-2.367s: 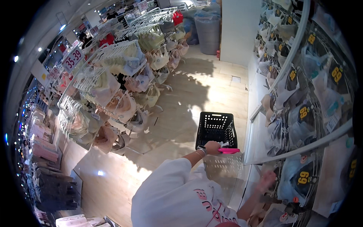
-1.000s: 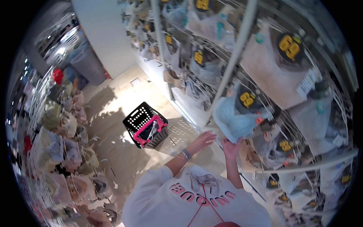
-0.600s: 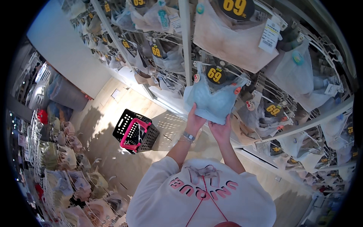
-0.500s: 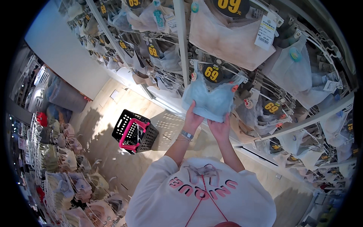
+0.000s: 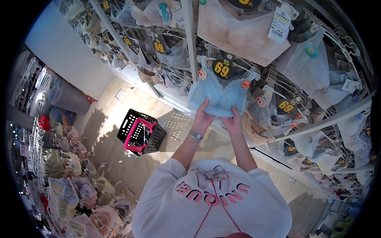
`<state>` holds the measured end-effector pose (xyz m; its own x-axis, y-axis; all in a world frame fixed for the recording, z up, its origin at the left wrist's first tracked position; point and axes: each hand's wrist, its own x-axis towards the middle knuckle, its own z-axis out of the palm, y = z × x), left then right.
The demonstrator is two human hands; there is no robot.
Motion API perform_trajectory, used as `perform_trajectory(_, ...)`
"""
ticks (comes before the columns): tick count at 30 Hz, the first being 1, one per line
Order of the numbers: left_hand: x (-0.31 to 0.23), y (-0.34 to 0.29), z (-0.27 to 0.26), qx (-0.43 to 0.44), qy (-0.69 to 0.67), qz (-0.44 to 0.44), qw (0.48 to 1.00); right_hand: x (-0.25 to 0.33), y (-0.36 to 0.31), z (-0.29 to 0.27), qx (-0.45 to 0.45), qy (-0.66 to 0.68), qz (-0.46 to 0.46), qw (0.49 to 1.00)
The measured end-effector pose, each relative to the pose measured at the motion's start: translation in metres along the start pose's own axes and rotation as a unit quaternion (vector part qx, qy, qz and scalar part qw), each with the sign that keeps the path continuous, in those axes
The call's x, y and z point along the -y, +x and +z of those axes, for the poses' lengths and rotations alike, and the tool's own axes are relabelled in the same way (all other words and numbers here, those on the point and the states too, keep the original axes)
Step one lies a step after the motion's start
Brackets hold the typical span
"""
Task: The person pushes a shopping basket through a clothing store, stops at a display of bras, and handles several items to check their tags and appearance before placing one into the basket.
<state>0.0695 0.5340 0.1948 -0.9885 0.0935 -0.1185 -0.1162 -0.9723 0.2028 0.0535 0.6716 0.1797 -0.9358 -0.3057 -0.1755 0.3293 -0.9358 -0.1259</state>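
A light blue lace bra (image 5: 217,93) hangs from a rack in front of me, with a round dark price sign (image 5: 223,69) above its cups. My left hand (image 5: 204,118) grips the bra's lower band near its left side, thumb on the front and the other fingers behind the fabric. At the right part of the same band, my right hand (image 5: 232,120) pinches the edge in a similar way. A large pale pink bra (image 5: 242,33) hangs just above the blue one. Beside it on the right is a greyish bra (image 5: 270,109) on a hanger.
On the floor to the left stands a black shopping basket (image 5: 155,139) with a pink handle (image 5: 128,139). Racks of bras (image 5: 71,190) line the lower left. A white rail (image 5: 321,119) curves across the right, and a white post (image 5: 190,43) rises beside the blue bra.
Both hands have shifted slightly along the bra's lower band, and its front is now turned flatter toward me. My view has tilted slightly; both hands keep hold of the bra.
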Motion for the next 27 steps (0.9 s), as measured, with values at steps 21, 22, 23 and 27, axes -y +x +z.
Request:
perform_trajectory(21,-0.03,0.009,-0.015,-0.04,0.038,0.064,0.996,-0.005,0.018,-0.009,0.019,-0.057,-0.01,0.998)
perform_trajectory(22,-0.029,0.01,-0.016,-0.047,0.04,0.064,0.996,-0.006,0.017,-0.008,0.007,-0.073,-0.023,0.997)
perform_trajectory(23,-0.029,0.01,-0.018,-0.049,0.039,0.069,0.996,-0.007,0.017,-0.006,-0.006,-0.089,-0.036,0.995)
perform_trajectory(27,-0.024,0.013,-0.013,-0.046,0.048,0.058,0.996,-0.002,0.015,-0.007,-0.02,-0.098,-0.031,0.994)
